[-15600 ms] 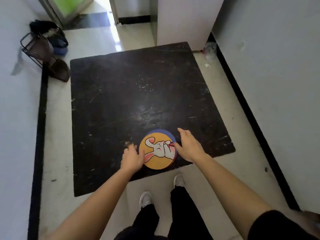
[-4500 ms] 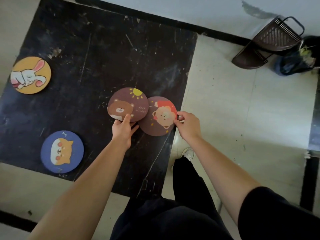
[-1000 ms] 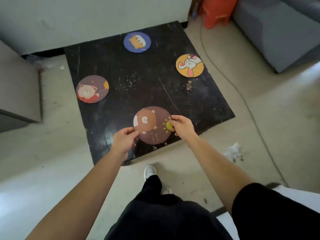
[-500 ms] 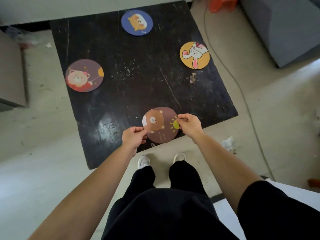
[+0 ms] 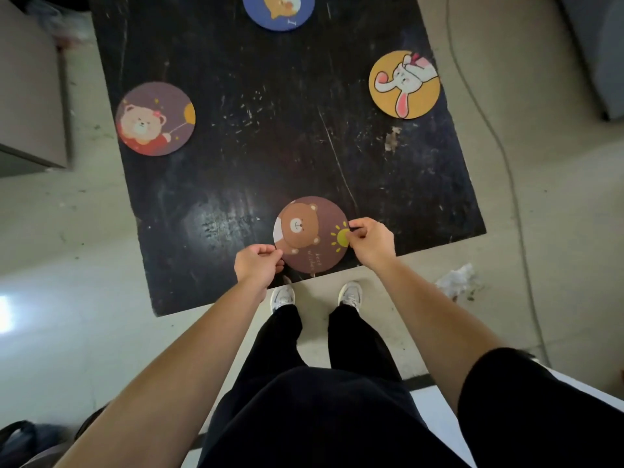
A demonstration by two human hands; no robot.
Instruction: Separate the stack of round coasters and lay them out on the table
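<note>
A brown round coaster with a bear and a sun [image 5: 312, 234] is at the near edge of the black table [image 5: 270, 146]. My left hand [image 5: 257, 265] pinches its lower left rim. My right hand [image 5: 371, 243] pinches its right rim by the sun. Whether it rests on the table or hovers just above, I cannot tell. Three other coasters lie flat and apart: a brown one with a bear in red [image 5: 155, 118] at the left, a blue one with a dog [image 5: 278, 10] at the far edge, a yellow one with a rabbit [image 5: 404, 84] at the right.
The low table stands on a pale floor. A grey cabinet [image 5: 30, 96] is at the left, a cable [image 5: 499, 146] runs along the floor at the right, and crumpled paper [image 5: 456, 282] lies near my right foot. My shoes [image 5: 283, 295] are at the table's near edge.
Both hands kept their hold on the bear-and-sun coaster and brought it slightly closer to the near table edge. My view shifted down and toward the table.
</note>
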